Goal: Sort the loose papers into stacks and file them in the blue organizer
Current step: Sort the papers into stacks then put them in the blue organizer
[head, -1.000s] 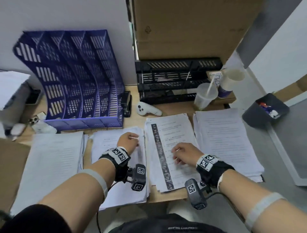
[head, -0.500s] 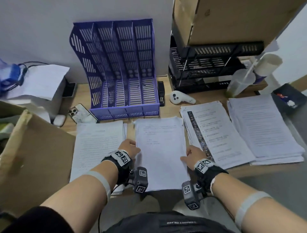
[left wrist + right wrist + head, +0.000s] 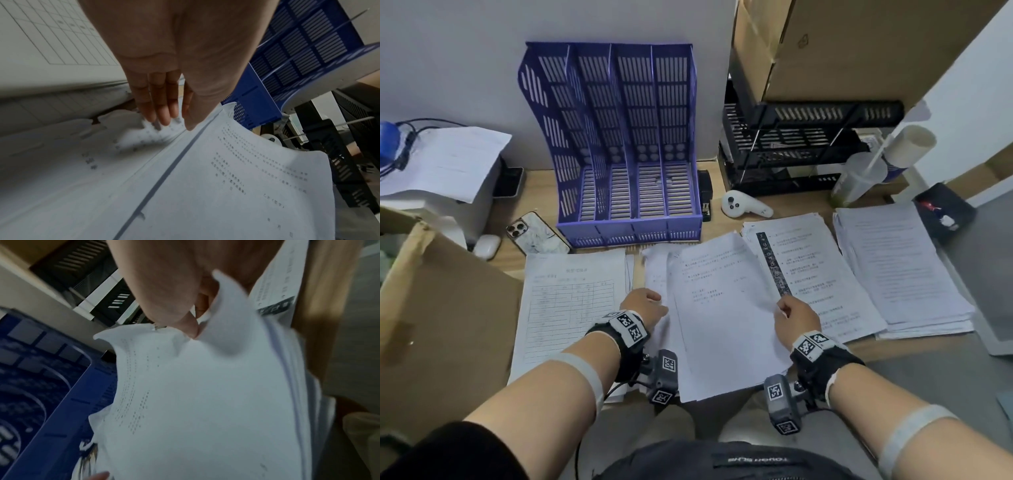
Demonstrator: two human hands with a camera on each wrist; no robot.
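The blue organizer [image 3: 630, 137] stands empty against the wall, its slots facing me. In front of it lie several paper stacks: a table form [image 3: 571, 308], a middle sheaf [image 3: 722, 308], a stack with a black strip [image 3: 808, 274] and a far-right stack [image 3: 900, 267]. My right hand [image 3: 794, 315] pinches the middle sheaf's right edge [image 3: 205, 369], thumb on top, and holds it raised. My left hand [image 3: 643, 305] is at the sheaf's left edge. Its fingers [image 3: 162, 113] are straight and touch the sheets underneath.
A black tray rack [image 3: 791, 150] under a cardboard box [image 3: 859, 44] stands right of the organizer. A white controller [image 3: 743, 205], a stapler [image 3: 704, 195], a phone [image 3: 534, 233] and plastic cups [image 3: 859, 178] lie around. Cardboard [image 3: 441, 325] covers the left desk edge.
My right hand left the black-strip stack and took the middle sheaf's right edge, now lifted and shifted right. My left hand slid down to the sheaf's left edge. The view turned left.
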